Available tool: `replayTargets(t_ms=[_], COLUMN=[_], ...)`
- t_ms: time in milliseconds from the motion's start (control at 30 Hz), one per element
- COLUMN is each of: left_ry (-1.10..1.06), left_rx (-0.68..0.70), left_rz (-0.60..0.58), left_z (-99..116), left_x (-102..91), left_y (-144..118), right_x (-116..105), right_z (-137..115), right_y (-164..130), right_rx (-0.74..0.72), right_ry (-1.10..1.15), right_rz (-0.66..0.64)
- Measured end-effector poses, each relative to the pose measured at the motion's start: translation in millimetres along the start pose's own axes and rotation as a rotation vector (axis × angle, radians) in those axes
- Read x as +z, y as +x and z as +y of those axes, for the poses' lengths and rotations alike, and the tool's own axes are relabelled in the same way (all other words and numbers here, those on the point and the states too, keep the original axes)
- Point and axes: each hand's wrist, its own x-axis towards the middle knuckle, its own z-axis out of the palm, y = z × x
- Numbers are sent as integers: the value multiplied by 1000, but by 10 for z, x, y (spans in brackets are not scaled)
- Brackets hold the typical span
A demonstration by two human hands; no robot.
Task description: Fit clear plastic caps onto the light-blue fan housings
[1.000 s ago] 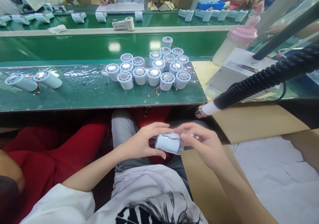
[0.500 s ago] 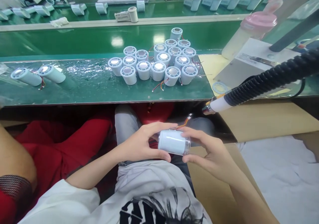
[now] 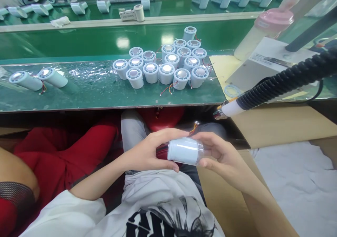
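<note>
Hands are held together over the lap, below the edge of the green workbench [image 3: 79, 100]. A white cylindrical housing [image 3: 184, 151], lying on its side, is grasped between them: the left hand [image 3: 150, 152] is wrapped around its left end, thumb beneath, while the right hand [image 3: 223, 156] is closed on its clear right end. Thin red and orange wires [image 3: 194, 127] are seen rising from the housing behind the fingers.

On the workbench a cluster of like white housings [image 3: 165, 63] is stood upright, packed touching, metal discs showing in their open tops; loose wire ends [image 3: 166, 89] are trailed at the front. Two more housings [image 3: 37, 79] are laid on their sides at far left. At right, a cardboard box [image 3: 276, 124] is lined with white foam sheet [image 3: 297, 184]. A black coiled hose with a white nozzle [image 3: 231, 109] is hung above its near corner.
</note>
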Motion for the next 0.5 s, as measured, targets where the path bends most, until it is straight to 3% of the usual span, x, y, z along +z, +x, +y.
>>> replayTargets(t_ms=[500], left_ry=[27], left_rx=[82], left_rz=[-27], left_z=[27], left_x=[-15], left_y=[13], right_x=[81], right_z=[-15], right_y=[80], right_rx=[219], right_ry=[192], right_rz=[16])
